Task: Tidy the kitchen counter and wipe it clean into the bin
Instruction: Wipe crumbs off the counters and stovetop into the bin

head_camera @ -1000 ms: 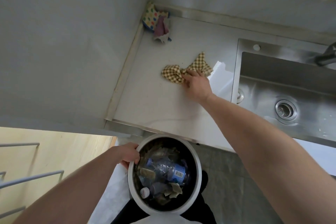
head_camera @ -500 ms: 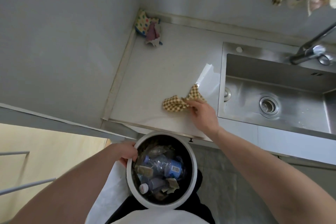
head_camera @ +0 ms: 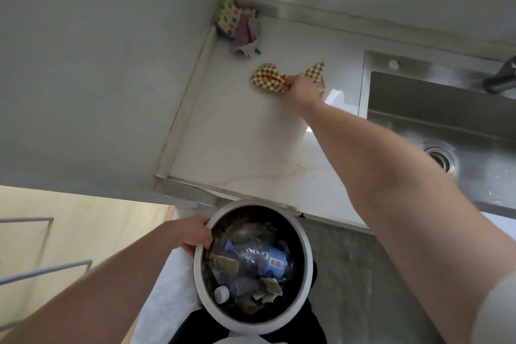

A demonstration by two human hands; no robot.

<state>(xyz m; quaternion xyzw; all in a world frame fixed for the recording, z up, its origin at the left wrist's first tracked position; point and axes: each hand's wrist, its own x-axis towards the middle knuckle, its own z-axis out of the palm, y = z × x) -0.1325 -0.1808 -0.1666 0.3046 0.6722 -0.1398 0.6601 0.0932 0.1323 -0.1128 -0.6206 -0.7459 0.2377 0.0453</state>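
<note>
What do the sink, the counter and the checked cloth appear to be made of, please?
Sink: brushed stainless steel, judging by its grey metallic sheen. Counter: pale polished stone or a lookalike, glossy with faint veining. Checked cloth: soft woven fabric, crumpled in folds under the right hand.

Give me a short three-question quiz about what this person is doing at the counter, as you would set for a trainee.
1. True or false: the right hand grips the checked cloth on the counter.
2. What does the left hand hold? A) the tap B) the bin's rim C) a bottle
3. Name what lies in the far left corner of the counter.

Key: 1 true. 2 B, the rim of the bin. 3 The crumpled spotted and pink cloths.
</note>
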